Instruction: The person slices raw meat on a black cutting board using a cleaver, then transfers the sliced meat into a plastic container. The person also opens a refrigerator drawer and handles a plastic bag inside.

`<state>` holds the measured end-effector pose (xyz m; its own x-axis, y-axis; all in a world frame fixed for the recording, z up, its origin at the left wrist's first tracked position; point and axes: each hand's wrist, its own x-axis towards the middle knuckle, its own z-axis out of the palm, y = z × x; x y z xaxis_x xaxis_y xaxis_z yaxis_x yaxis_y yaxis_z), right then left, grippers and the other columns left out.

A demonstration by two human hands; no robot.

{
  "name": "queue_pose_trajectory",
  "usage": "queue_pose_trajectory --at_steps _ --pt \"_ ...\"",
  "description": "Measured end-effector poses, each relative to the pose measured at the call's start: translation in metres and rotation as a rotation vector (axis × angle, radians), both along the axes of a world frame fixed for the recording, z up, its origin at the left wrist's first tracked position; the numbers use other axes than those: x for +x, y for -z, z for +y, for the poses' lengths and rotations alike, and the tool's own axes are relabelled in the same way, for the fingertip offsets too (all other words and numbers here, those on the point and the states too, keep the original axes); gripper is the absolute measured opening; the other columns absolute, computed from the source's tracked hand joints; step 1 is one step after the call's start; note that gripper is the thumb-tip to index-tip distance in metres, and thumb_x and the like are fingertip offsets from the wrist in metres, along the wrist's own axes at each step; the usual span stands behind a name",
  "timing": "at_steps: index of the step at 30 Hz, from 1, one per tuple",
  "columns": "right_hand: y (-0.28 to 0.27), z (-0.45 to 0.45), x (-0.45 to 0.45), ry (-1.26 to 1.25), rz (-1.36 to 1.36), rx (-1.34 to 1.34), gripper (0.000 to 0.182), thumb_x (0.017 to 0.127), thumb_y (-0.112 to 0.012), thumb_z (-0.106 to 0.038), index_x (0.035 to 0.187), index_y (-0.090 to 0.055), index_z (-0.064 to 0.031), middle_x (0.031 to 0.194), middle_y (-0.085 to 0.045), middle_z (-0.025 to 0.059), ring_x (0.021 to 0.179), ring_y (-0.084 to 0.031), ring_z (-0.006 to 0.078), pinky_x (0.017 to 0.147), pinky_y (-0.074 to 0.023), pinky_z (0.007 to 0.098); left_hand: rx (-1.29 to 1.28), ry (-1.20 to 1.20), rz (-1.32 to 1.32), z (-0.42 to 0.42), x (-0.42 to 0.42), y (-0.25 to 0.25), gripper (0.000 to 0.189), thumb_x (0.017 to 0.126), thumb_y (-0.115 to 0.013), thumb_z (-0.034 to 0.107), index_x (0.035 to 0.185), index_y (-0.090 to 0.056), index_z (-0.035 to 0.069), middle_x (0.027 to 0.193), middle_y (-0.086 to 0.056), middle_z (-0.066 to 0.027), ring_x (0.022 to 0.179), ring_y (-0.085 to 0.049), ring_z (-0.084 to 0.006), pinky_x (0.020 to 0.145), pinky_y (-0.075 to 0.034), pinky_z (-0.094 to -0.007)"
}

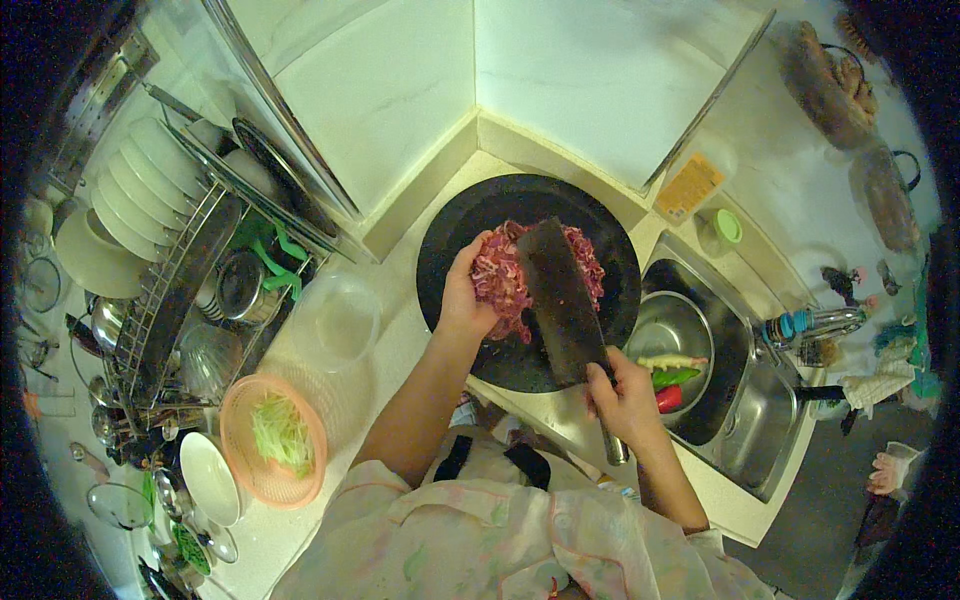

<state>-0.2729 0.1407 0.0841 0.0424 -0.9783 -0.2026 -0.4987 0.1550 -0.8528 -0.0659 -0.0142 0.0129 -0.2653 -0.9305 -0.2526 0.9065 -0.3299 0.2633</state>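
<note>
Sliced or chopped raw red meat (501, 271) lies on a round black board (465, 206) on the corner counter. My left hand (466, 296) cups the left side of the meat, fingers curled around its edge. In my right hand (622, 394) is the handle of a wide-bladed cleaver (559, 300). The blade lies across the meat, pointing up and slightly left, with meat visible on both sides of it. The underside of the blade is hidden.
On the right, the sink holds a metal bowl (679, 311) with red and green peppers (669, 397). An orange plastic basket (234, 450) of pale green shreds, a white bowl (210, 480), a clear container (337, 319) and a dish rack (176, 300) with plates stand left.
</note>
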Motion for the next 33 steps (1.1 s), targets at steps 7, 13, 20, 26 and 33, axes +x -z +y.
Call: queue_pose_trajectory --at_steps 7,13,20,26,33 --pt "-0.002 0.006 -0.009 0.148 -0.215 0.110 0.017 0.098 -0.052 -0.019 0.098 -0.055 -0.0016 0.064 -0.057 0.0037 0.046 -0.051 0.0099 0.045 -0.0427 0.0247 0.022 0.010 0.159 0.003 0.005 0.002 0.021 0.093 -0.057 0.025 0.106 -0.063 0.009 0.108 -0.067 -0.0090 0.101 -0.063 -0.0270 0.088 -0.052 -0.0446" --pt "-0.012 0.021 -0.020 0.121 -0.167 0.177 0.019 0.098 -0.051 -0.020 0.099 -0.055 -0.0013 0.063 -0.057 0.0034 0.046 -0.052 0.0097 0.045 -0.0426 0.0243 -0.017 -0.082 -0.124 -0.005 0.017 -0.001 0.021 0.094 -0.059 0.022 0.109 -0.063 0.007 0.106 -0.066 -0.0074 0.101 -0.063 -0.0213 0.089 -0.052 -0.0395" --pt "-0.006 0.041 -0.022 0.123 -0.238 0.350 0.014 0.098 -0.050 -0.016 0.096 -0.054 -0.0025 0.064 -0.057 0.0027 0.046 -0.051 0.0100 0.046 -0.0432 0.0251 -0.603 -0.198 -1.107 0.036 0.015 0.019 0.018 0.089 -0.062 0.001 0.106 -0.062 0.006 0.101 -0.064 -0.0050 0.091 -0.061 -0.0127 0.076 -0.049 -0.0270" --pt "0.017 0.038 -0.010 0.120 -0.378 0.431 0.014 0.098 -0.048 -0.016 0.096 -0.054 -0.0036 0.065 -0.058 0.0028 0.047 -0.052 0.0104 0.046 -0.0437 0.0252 -1.111 -0.284 -1.708 0.048 0.016 0.012 0.031 0.079 -0.070 0.018 0.109 -0.064 0.010 0.113 -0.063 -0.0115 0.114 -0.055 -0.0319 0.103 -0.036 -0.0433" --pt "0.039 0.034 -0.015 0.059 -0.495 0.372 0.014 0.099 -0.047 -0.017 0.098 -0.053 -0.0037 0.065 -0.058 0.0036 0.047 -0.052 0.0112 0.046 -0.0444 0.0262 -1.096 -0.194 -1.770 0.049 0.049 0.009 0.066 0.075 -0.073 0.028 0.134 -0.049 0.009 0.138 -0.045 -0.0168 0.130 -0.040 -0.0388 0.111 -0.029 -0.0482"
